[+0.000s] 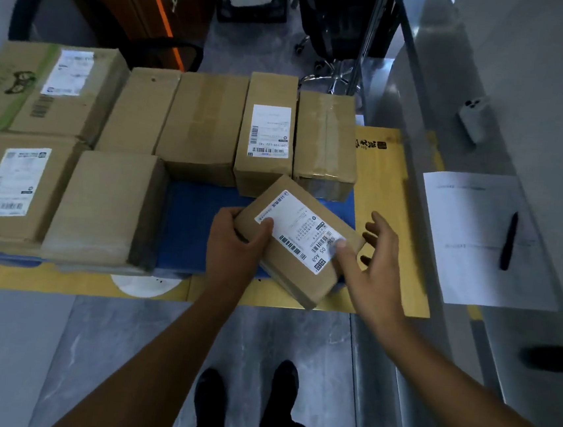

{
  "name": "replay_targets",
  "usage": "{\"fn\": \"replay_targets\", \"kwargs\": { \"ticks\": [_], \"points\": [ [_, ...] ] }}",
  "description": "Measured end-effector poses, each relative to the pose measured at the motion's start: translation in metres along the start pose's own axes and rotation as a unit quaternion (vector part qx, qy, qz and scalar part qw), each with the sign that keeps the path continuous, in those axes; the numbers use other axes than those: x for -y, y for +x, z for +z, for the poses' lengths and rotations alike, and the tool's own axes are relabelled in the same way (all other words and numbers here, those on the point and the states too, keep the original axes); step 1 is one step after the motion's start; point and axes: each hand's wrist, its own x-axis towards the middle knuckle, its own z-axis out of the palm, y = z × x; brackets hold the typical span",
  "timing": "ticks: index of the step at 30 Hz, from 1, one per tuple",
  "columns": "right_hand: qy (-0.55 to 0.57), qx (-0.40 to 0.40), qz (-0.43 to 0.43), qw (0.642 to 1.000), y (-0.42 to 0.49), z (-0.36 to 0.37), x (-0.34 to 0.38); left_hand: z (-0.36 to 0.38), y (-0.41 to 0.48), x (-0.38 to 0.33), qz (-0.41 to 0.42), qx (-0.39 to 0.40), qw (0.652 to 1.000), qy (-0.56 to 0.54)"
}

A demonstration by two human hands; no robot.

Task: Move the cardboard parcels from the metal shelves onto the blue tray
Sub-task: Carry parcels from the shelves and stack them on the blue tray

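Note:
A small cardboard parcel [300,239] with a white label hangs tilted over the near right part of the blue tray [189,225]. My left hand [234,239] grips its left end, thumb on the label. My right hand [370,259] is spread beside its right end, thumb tip on the label and fingers straight, apart from the box. Several parcels stand on the tray: two large ones [44,87] at the left, a plain one [105,206] in front, and a back row [267,132].
The tray lies on yellow flattened cardboard [388,196] on the floor. To the right runs a metal shelf [555,143] bearing a sheet of paper [477,239], a pen [508,240] and a small grey object [473,120]. An office chair [329,25] stands behind. My shoes [245,399] are below.

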Motion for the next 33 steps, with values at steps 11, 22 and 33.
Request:
{"fn": "replay_targets", "kwargs": {
  "ticks": [11,22,33],
  "points": [
    [-0.035,0.049,-0.006,0.998,-0.001,0.004,-0.012,0.030,-0.026,-0.014,-0.059,-0.051,0.996,-0.044],
    [-0.060,0.057,-0.028,0.996,0.030,0.002,-0.010,0.031,-0.016,-0.013,-0.025,-0.029,0.999,-0.028],
    [-0.073,0.007,-0.190,0.979,0.008,0.044,0.065,-0.056,-0.006,0.003,0.098,-0.110,0.989,0.015]
  ]
}}
